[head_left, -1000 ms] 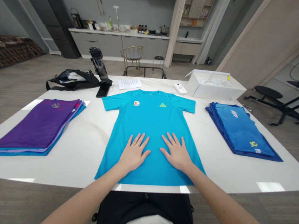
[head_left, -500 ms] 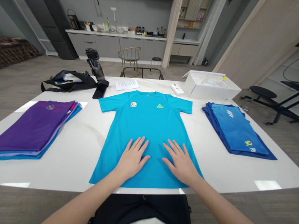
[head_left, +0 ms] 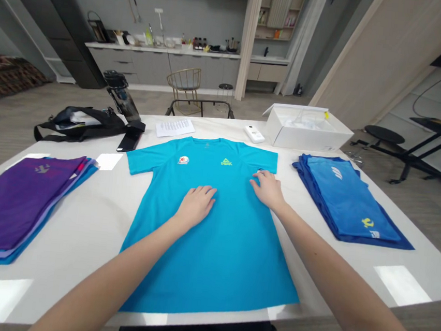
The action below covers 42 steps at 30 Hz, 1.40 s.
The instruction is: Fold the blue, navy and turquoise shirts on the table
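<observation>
A turquoise short-sleeved T-shirt (head_left: 213, 243) lies spread flat on the white table, collar towards the far side. It carries a round red-and-white badge and a green logo on the chest. My left hand (head_left: 196, 205) rests on the middle of the shirt, open, fingers slightly bent and close together. Beside the sleeve at the shirt's right edge, my right hand (head_left: 268, 189) reaches in with bent fingers, its thumb apart from them; no cloth shows gripped between them.
Folded purple and blue clothes (head_left: 17, 203) are stacked at left, folded blue clothes (head_left: 352, 199) at right. Farther back are a black bag (head_left: 82, 125), a bottle (head_left: 122, 99), a phone (head_left: 130, 137), a printed sheet (head_left: 175, 128), a white device (head_left: 254, 134) and a white box (head_left: 307, 132).
Both hands have moved forward over the shirt, the right one farther, up to the sleeve. Their spread fingers are now more bent. The view has shifted slightly, and the shirt remains flat.
</observation>
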Available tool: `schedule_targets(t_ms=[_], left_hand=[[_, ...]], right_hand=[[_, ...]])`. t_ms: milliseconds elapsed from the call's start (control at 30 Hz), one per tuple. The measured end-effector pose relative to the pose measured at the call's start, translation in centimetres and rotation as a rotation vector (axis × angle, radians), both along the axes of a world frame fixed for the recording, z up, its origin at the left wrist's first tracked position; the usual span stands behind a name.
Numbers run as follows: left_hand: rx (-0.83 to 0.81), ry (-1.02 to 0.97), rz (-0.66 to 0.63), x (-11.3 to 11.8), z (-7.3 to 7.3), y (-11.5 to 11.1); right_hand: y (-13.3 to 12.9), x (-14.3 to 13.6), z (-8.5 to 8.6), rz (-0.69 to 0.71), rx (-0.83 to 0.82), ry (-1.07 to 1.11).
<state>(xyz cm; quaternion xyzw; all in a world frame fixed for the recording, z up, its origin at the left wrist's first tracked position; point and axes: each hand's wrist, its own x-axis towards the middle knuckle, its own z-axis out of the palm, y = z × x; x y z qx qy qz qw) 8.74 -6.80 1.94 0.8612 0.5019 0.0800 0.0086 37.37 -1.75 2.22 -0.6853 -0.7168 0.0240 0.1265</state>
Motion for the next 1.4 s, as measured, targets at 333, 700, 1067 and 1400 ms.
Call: schedule_targets(t_ms=[333,700,1067,1400], left_hand=[[0.004,-0.012,0.037,5.7,-0.1,16.8],[-0.087,-0.21,0.105,10.6,-1.9,27.1],[-0.276,-0.215,0.3,11.4,-1.8,33.7],[-0.324,-0.463,0.408,12.0,-2.2,33.3]], right_hand=[[11.4,4.6,-1.1,-0.256,-0.045,0.042],[16.9,10.0,-2.6,-0.3,-0.125,0.132],[16.0,8.9,-3.1,-0.489,0.049,0.048],[16.3,10.6,-3.2,-0.499,0.06,0.277]])
